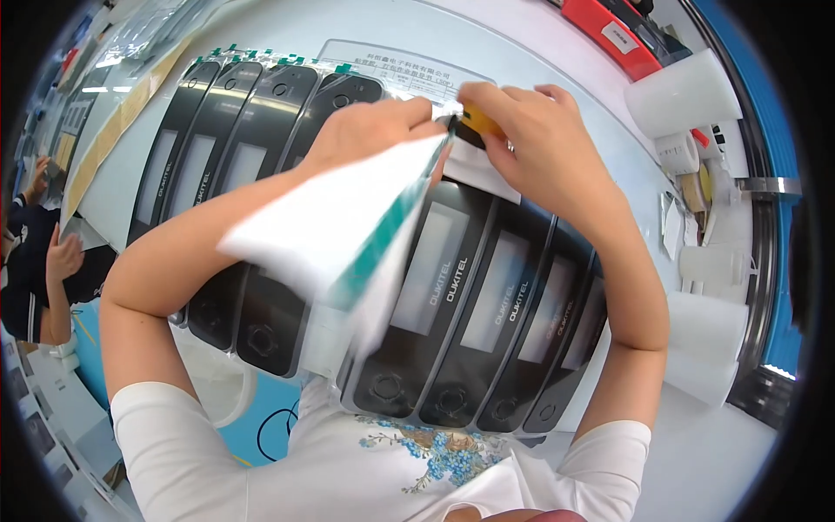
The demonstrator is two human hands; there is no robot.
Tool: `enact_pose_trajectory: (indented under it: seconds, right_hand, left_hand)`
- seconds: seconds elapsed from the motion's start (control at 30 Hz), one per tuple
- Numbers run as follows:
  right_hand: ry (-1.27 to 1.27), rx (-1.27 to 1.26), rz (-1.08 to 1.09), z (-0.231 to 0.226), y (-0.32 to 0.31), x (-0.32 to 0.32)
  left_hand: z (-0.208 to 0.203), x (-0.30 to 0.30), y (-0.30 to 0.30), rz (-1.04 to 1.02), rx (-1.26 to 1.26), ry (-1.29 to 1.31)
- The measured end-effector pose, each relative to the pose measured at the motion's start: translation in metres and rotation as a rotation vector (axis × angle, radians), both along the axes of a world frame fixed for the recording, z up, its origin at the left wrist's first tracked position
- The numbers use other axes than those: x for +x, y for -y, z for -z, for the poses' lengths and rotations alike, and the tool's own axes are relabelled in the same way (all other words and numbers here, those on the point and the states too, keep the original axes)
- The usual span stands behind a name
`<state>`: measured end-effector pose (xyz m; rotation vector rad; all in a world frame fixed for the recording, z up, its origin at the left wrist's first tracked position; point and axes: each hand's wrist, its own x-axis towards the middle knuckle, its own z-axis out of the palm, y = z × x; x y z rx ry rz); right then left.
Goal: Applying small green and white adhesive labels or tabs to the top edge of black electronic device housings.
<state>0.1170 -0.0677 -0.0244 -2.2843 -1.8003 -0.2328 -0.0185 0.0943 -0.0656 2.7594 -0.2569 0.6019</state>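
My left hand (372, 132) is closed, pinching the upper end of a white sheet (326, 213) with a green strip along one edge. The sheet hangs down at a slant and is smeared by motion. My right hand (544, 139) is beside it, fingers curled round a small yellow-and-black object (480, 123) whose kind I cannot make out. Beneath the hands lie two groups of flat black panels with pale windows: a left panel group (270, 96) and a right panel group (452, 348). Green tabs (283, 61) stick out along the left group's far edge.
A printed sheet (409, 63) lies at the back of the white table. At the back right are a red bin (613, 39) and white rolls (683, 100); more rolls (709, 339) stand farther right. A co-worker (52, 261) is at the left, past a round white container (213, 383).
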Motion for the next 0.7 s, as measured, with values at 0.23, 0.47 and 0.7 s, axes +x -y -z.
enact_pose_trajectory:
  seconds: [0.23, 0.47, 0.7]
  right_hand:
    - [0.042, 0.005, -0.015, -0.007, 0.003, 0.002]
    - [-0.194, 0.057, 0.122, -0.005, 0.031, 0.057]
    - [-1.025, -0.285, -0.060, -0.033, 0.036, 0.020]
  left_hand:
    - [0.003, -0.016, 0.001, 0.062, -0.086, -0.075]
    - [-0.004, -0.012, 0.009, 0.150, -0.753, -0.233]
    - [-0.002, -0.017, 0.012, 0.204, -1.115, -0.287]
